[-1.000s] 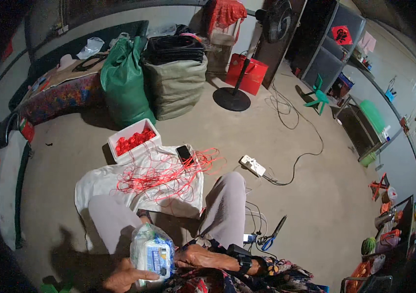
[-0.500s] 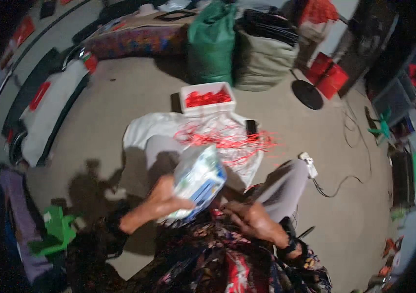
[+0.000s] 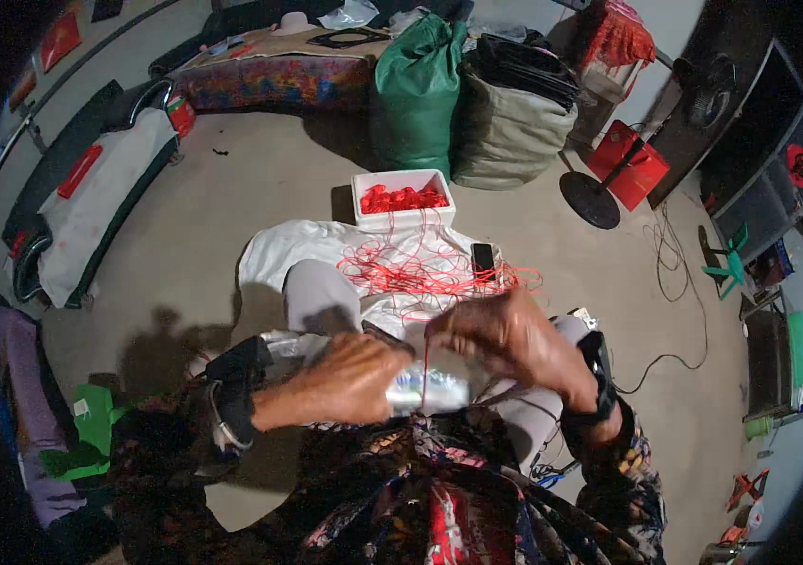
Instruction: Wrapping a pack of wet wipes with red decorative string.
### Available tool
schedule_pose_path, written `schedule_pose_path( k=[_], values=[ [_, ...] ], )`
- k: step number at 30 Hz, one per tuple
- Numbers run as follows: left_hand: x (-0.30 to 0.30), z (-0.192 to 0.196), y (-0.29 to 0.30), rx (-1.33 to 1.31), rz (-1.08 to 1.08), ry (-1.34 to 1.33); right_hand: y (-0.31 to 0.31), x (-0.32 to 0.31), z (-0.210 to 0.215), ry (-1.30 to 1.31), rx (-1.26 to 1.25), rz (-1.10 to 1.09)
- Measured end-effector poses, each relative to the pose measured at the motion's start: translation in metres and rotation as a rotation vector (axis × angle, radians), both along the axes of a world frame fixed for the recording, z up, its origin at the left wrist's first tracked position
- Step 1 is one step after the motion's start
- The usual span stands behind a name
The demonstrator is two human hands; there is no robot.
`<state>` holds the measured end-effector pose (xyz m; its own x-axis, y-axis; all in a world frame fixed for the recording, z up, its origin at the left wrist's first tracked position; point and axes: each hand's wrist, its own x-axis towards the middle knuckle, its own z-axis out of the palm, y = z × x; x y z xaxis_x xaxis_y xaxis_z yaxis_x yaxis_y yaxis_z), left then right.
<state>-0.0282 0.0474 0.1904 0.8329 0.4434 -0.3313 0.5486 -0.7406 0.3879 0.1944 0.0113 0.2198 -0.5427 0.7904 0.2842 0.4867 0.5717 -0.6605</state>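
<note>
My left hand (image 3: 349, 379) is closed on a plastic-wrapped package (image 3: 444, 390), white and silver with blue print, which lies across my lap. Its other end pokes out beyond that wrist. Just right of it and higher, my right hand (image 3: 519, 341) pinches a thin red cord (image 3: 425, 369) that runs down across the package toward my lap. The right fingertips are partly blurred. Beyond my knees, a loose tangle of red cords (image 3: 397, 270) lies on a white cloth (image 3: 269, 254). The cords lead up into a white box (image 3: 401, 220) filled with red pieces (image 3: 406, 199).
A black phone (image 3: 484, 262) rests on the cloth. Farther off stand a green sack (image 3: 415, 99), a beige sack (image 3: 514, 127) and a fan (image 3: 590, 200) on a round base. A cable (image 3: 670, 358) trails over the floor at right. A green plastic stool (image 3: 90, 428) is at lower left.
The package has come down from upright in my left hand to lying flat across my lap. My right hand has risen, drawing the red cord up.
</note>
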Motion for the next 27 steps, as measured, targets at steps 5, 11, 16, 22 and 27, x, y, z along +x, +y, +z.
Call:
schedule_pose_path(
  k=[5,11,16,22,27],
  values=[
    [-0.027,0.038,-0.002,-0.164,-0.055,-0.446,-0.003,0.004,-0.079,0.025,-0.189,0.008],
    [-0.057,0.027,0.063,-0.214,0.331,-0.385,-0.048,-0.034,-0.063,-0.056,-0.326,-0.009],
    [-0.046,0.032,0.023,0.137,0.064,-0.140,-0.011,-0.025,0.035,-0.156,-0.011,0.063],
    [-0.034,0.059,0.021,-0.202,-0.030,-0.424,0.022,0.000,-0.048,0.342,-0.604,-0.031],
    [-0.072,0.055,0.067,-0.095,0.387,-0.269,-0.018,-0.033,-0.044,0.033,-0.404,0.126]
  ],
)
